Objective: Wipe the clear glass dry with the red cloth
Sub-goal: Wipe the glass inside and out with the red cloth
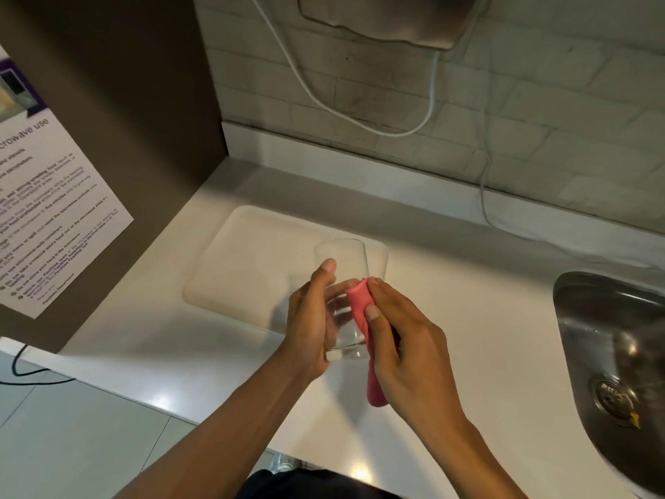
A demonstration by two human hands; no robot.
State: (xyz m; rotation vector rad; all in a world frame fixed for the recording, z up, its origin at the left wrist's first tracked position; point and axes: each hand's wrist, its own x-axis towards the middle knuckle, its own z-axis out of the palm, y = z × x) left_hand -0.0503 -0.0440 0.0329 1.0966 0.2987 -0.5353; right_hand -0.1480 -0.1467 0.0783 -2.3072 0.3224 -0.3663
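The clear glass (343, 261) is held above the white counter, tilted with its open rim pointing away from me. My left hand (311, 318) wraps around its left side and base. The red cloth (361, 311) is bunched into a long roll and pressed against the glass's right side. My right hand (399, 340) grips the cloth, thumb on top, with the cloth's lower end hanging out below the palm. The glass's base is partly hidden by both hands.
A white tray (252, 261) lies on the counter (467, 318) under the glass. A steel sink (611, 340) with a drain is at the right. A brown cabinet side with a printed notice (46, 196) stands at the left. White cables hang along the tiled wall.
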